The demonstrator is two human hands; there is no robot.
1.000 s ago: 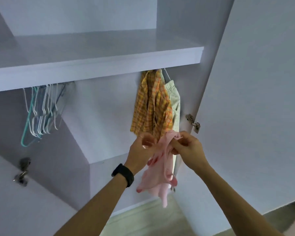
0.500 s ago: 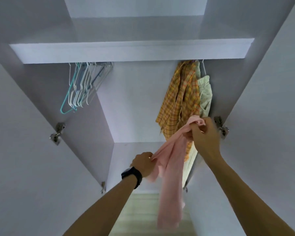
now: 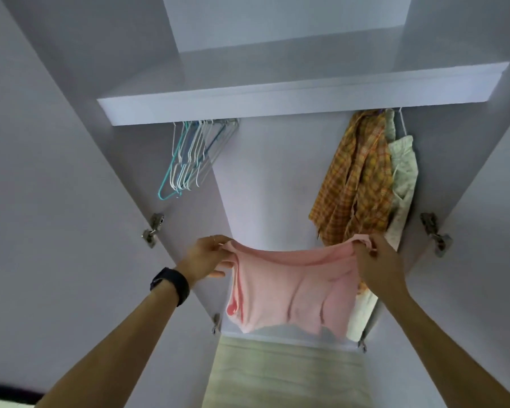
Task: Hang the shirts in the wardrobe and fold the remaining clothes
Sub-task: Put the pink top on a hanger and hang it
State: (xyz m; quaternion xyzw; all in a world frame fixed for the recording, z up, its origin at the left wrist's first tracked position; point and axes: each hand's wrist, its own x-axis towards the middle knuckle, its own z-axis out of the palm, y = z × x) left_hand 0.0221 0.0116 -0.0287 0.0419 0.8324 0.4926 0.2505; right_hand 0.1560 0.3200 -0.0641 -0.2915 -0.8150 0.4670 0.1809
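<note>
Left hand (image 3: pixel 209 257) and right hand (image 3: pixel 377 260) pinching the pink top's (image 3: pixel 292 287) corners, we should pull it flat, then thread a hanger (image 3: pixel 186 163).

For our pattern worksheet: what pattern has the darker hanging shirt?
Orange-yellow plaid; the hanging shirt shows best in the head view.

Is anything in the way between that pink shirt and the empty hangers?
Nothing visible. The left hand and right hand hold the pink shirt spread; the hangers hang above-left, only open space between.
</note>
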